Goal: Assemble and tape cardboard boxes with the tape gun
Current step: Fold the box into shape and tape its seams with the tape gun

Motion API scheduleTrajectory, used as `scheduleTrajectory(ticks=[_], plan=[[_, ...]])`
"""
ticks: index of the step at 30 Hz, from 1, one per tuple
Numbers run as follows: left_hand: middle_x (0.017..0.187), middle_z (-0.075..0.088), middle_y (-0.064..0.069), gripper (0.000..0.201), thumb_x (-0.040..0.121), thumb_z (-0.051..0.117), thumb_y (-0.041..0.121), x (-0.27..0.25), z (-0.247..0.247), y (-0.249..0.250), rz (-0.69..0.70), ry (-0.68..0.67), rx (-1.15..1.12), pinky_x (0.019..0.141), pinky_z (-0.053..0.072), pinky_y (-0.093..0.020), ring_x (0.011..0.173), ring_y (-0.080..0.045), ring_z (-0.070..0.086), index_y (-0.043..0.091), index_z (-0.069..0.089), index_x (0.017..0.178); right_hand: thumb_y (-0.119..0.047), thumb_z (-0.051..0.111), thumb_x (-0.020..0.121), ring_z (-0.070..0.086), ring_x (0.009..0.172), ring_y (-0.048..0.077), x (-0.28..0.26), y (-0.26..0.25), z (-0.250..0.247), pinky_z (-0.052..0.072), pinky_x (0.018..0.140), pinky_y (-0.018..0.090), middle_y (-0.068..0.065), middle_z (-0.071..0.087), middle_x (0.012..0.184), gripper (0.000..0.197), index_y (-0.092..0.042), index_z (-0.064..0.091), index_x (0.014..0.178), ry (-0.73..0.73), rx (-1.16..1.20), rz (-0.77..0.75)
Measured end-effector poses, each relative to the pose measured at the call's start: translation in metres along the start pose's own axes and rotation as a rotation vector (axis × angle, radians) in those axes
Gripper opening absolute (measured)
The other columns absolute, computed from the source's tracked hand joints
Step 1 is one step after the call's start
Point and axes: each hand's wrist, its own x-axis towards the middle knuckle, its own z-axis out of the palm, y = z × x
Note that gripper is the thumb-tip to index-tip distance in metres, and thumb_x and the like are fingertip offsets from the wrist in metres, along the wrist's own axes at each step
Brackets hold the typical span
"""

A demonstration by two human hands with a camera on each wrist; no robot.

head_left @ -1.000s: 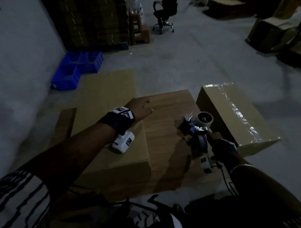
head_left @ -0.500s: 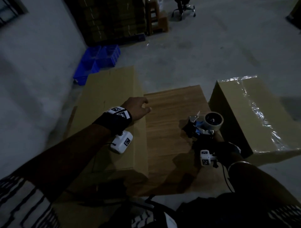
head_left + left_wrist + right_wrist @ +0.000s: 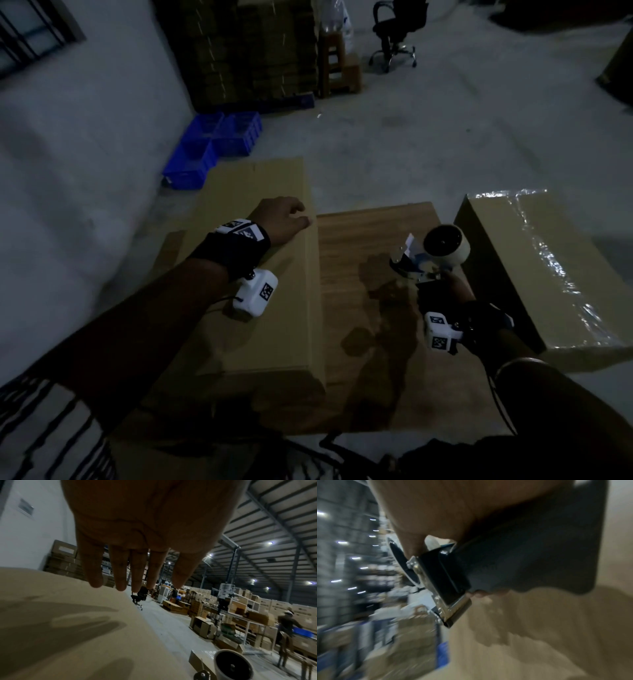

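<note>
A stack of flat cardboard sheets (image 3: 253,260) lies left of a low wooden table (image 3: 363,240). My left hand (image 3: 284,219) hovers over the stack's right edge; in the left wrist view its fingers (image 3: 120,573) hang relaxed just above the cardboard (image 3: 60,628), holding nothing. My right hand (image 3: 452,287) grips the black handle of the tape gun (image 3: 428,257) above the table's right side. The wrist view shows the handle (image 3: 530,555) wrapped by my fingers. A taped-up box (image 3: 548,267) stands right of the table.
Blue plastic bins (image 3: 212,147) sit on the floor behind the stack. Further back are a pallet of stacked cardboard (image 3: 246,48), a wooden stool (image 3: 339,65) and an office chair (image 3: 397,31). A person (image 3: 288,623) works among shelves and boxes far off.
My right hand has raised and turned the tape gun so its roll points away from me. My left hand stays over the stack's edge. The camera view has shifted forward.
</note>
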Motion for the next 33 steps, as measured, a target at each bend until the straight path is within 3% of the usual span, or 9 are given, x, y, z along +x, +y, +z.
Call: scheduleTrajectory(ticks=[1, 2, 4, 8, 12, 15, 20, 28, 33], plan=[[0.134, 0.058, -0.008, 0.046, 0.093, 0.060, 0.038, 0.001, -0.008, -0.009, -0.007, 0.017, 0.001, 0.098, 0.041, -0.029, 0.121, -0.024, 0.054, 0.014, 0.058, 0.131, -0.037, 0.020, 0.107, 0.044, 0.135, 0.042, -0.002, 0.001, 0.012, 0.014, 0.123, 0.033, 0.041, 0.047, 0.135, 0.065, 0.012, 0.052, 0.135, -0.031, 0.029, -0.073], [0.134, 0.058, -0.009, 0.046, 0.093, 0.060, 0.038, 0.002, -0.017, -0.020, -0.016, 0.033, 0.004, 0.099, 0.042, -0.031, 0.121, -0.025, 0.054, 0.012, 0.058, 0.131, -0.038, 0.030, 0.107, 0.052, 0.122, 0.044, -0.003, -0.007, 0.035, 0.032, 0.114, 0.042, 0.037, 0.055, 0.122, 0.058, 0.008, 0.059, 0.126, 0.073, -0.124, -0.127], [0.134, 0.058, -0.010, 0.047, 0.093, 0.059, 0.039, 0.005, -0.035, -0.047, -0.036, 0.049, 0.015, 0.102, 0.043, -0.034, 0.121, -0.027, 0.054, 0.011, 0.058, 0.131, -0.044, 0.057, 0.096, 0.061, 0.089, 0.034, -0.004, -0.020, 0.094, 0.053, 0.081, 0.042, 0.015, 0.059, 0.089, 0.038, -0.007, 0.066, 0.101, 0.243, -0.038, 0.133], [0.136, 0.056, -0.009, 0.050, 0.092, 0.058, 0.043, 0.013, -0.067, -0.109, -0.082, 0.075, 0.062, 0.100, 0.042, -0.035, 0.122, -0.028, 0.053, 0.013, 0.056, 0.132, -0.045, 0.073, 0.084, 0.069, 0.093, 0.038, -0.007, -0.048, 0.170, 0.058, 0.071, 0.047, 0.019, 0.063, 0.110, 0.060, -0.012, 0.055, 0.131, 0.325, -0.106, 0.019], [0.137, 0.054, -0.012, 0.058, 0.090, 0.058, 0.049, 0.022, -0.083, -0.171, -0.137, 0.042, 0.107, 0.098, 0.043, -0.036, 0.120, -0.030, 0.053, 0.011, 0.053, 0.134, -0.052, 0.063, 0.093, 0.055, 0.052, 0.025, -0.005, -0.067, 0.236, 0.046, 0.046, 0.029, 0.010, 0.050, 0.068, 0.045, -0.008, 0.056, 0.087, 0.320, -0.192, 0.098], [0.131, 0.054, -0.015, 0.058, 0.090, 0.058, 0.048, 0.025, -0.084, -0.208, -0.162, -0.014, 0.126, 0.087, 0.044, -0.033, 0.113, -0.031, 0.055, 0.006, 0.051, 0.131, -0.060, 0.063, 0.083, 0.036, 0.042, 0.018, 0.005, -0.069, 0.275, 0.033, 0.044, 0.024, 0.002, 0.034, 0.056, 0.052, -0.014, 0.048, 0.065, 0.250, -0.243, 0.183], [0.102, 0.056, -0.014, 0.049, 0.089, 0.059, 0.053, 0.022, -0.069, -0.232, -0.101, -0.114, 0.136, 0.075, 0.046, -0.032, 0.086, -0.026, 0.054, 0.007, 0.054, 0.105, -0.062, 0.059, 0.085, 0.050, 0.055, 0.025, 0.024, -0.062, 0.325, 0.039, 0.056, 0.029, 0.014, 0.057, 0.071, 0.060, -0.004, 0.069, 0.083, 0.257, -0.309, 0.068], [0.069, 0.047, -0.006, 0.059, 0.078, 0.064, 0.066, 0.016, -0.062, -0.234, 0.027, -0.129, 0.229, 0.061, 0.041, -0.030, 0.064, -0.019, 0.047, 0.013, 0.040, 0.067, -0.095, 0.043, 0.074, 0.021, 0.051, 0.017, 0.027, -0.030, 0.366, 0.021, 0.049, 0.028, 0.003, 0.034, 0.059, 0.083, -0.012, 0.050, 0.075, 0.247, -0.374, 0.197], [0.063, 0.038, -0.003, 0.062, 0.076, 0.067, 0.065, -0.005, -0.056, -0.216, 0.048, -0.085, 0.253, 0.051, 0.034, -0.028, 0.054, -0.014, 0.038, 0.015, 0.033, 0.064, -0.090, 0.033, 0.081, 0.024, 0.043, 0.015, 0.016, -0.025, 0.390, 0.025, 0.041, 0.022, 0.003, 0.028, 0.060, 0.082, -0.010, 0.048, 0.071, 0.274, -0.415, 0.185]])
